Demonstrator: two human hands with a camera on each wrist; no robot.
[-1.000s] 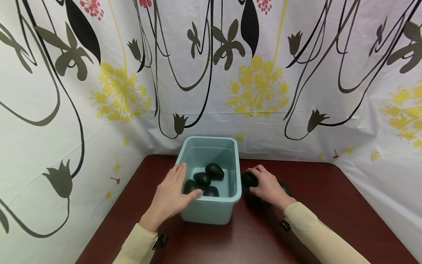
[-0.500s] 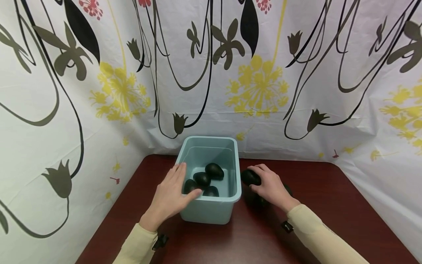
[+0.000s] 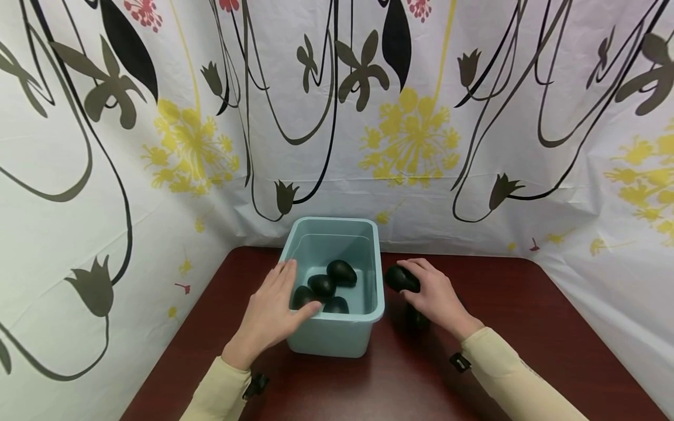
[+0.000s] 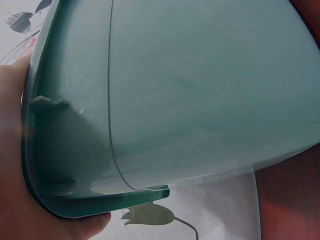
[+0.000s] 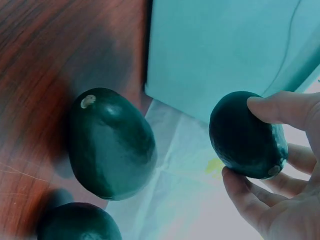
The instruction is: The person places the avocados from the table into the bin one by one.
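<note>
Probably makeshift booth: floral curtain (image 3: 416, 140) around reddish-brown table (image 3: 516, 304).

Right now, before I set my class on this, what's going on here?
A person's right hand holds an avocado just outside a blue-green bin, not yet in it. The left hand rests on the bin's rim at the near left corner. Four avocados show inside, and at least two more avocados lie on the table.
</note>
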